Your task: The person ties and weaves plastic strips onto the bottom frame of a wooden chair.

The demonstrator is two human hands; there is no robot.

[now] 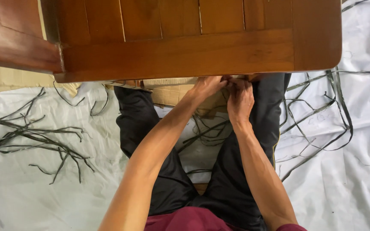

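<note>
Seen from above, the person sits on the floor with a wooden frame (185, 51) of reddish-brown panels lying across the top of the view; its far side and left corner run out of the picture. Both hands meet right at the near edge of that frame, just under its rim. The left hand (208, 87) comes in from the lower left with its fingers curled upward against the edge; the right hand (240, 100) sits just beside it, touching it, knuckles up. The fingertips of both are tucked beneath the wood, so whether either grip is closed on something or only pressing cannot be told.

Dark thin strips (206, 128) trail down from below the hands over the person's black trousers (168, 171), but where they end at the frame is hidden by the hands. More of the same dark strips (35, 137) lie scattered to the left of the frame on a white sheet (343, 179), and others curl away to its right. A piece of flattened cardboard (5, 79) shows under the frame's near edge, mostly covered.
</note>
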